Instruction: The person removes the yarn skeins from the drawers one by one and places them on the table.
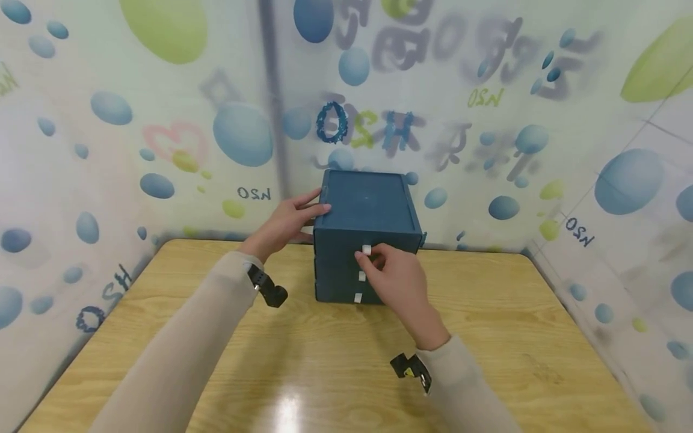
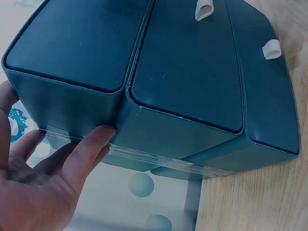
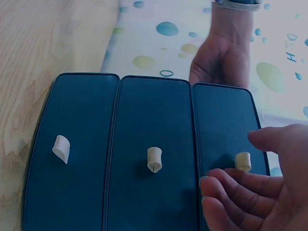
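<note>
A dark blue three-drawer box (image 1: 368, 201) stands on the table, each drawer front bearing a small white pull tab. My left hand (image 1: 289, 222) rests against the box's left side, the thumb over its top edge. In the left wrist view the fingertips (image 2: 103, 132) of that hand touch the side of the drawers. My right hand (image 1: 397, 273) is at the front, its fingers around the top white tab (image 1: 367, 249). In the right wrist view that tab (image 3: 243, 161) sits between the spread thumb and the index finger. All three drawers look pushed in.
Below are the middle tab (image 1: 361, 276) and the bottom tab (image 1: 358, 297). The wooden table (image 1: 303, 361) extends to both sides of the box. Close behind it hangs a patterned curtain (image 1: 216, 180) with blue and green spots. Clear tape (image 2: 159, 159) runs along the box's side.
</note>
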A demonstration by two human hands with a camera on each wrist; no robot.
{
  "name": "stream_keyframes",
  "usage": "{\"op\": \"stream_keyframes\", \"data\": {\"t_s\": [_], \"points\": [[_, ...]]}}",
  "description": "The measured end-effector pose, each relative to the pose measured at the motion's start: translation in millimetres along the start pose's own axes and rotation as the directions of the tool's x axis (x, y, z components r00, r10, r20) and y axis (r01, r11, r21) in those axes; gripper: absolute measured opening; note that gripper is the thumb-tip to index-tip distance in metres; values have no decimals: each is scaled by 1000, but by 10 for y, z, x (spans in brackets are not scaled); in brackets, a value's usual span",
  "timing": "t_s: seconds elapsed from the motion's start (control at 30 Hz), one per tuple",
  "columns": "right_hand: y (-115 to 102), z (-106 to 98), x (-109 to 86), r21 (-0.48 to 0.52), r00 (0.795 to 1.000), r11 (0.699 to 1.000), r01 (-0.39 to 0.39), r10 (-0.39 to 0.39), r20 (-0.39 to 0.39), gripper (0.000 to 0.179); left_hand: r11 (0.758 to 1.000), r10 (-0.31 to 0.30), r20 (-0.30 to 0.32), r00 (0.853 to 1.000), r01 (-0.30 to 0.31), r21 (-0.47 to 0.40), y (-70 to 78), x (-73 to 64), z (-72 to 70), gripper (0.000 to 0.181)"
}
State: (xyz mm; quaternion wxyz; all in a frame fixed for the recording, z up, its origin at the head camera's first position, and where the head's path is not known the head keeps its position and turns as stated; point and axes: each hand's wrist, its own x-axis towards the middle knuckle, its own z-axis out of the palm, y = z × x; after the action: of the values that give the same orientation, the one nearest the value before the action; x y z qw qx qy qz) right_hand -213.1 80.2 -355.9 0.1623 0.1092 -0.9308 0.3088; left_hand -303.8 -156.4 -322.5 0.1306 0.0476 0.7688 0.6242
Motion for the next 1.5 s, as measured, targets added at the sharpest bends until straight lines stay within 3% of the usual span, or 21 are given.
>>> {"op": "stream_keyframes", "data": {"t_s": [0.33, 0.6, 1.07, 1.5], "points": [[-43, 87, 70, -173, 988, 981, 87, -107, -112, 33, 1000, -7, -10, 1000, 7, 15, -3, -5, -24, 69], [-24, 150, 62, -222, 972, 967, 122, -162, -171, 30, 1000, -9, -29, 1000, 9, 8, -31, -4, -24, 69], [-47, 174, -84, -184, 964, 977, 104, -145, -224, 30, 999, -10, -29, 1000, 9, -40, -68, 8, -32, 68], [-84, 94, -302, -128, 961, 985, 113, -141, -239, 24, 1000, 18, -37, 999, -19, -21, -96, 45, -32, 66]]}}
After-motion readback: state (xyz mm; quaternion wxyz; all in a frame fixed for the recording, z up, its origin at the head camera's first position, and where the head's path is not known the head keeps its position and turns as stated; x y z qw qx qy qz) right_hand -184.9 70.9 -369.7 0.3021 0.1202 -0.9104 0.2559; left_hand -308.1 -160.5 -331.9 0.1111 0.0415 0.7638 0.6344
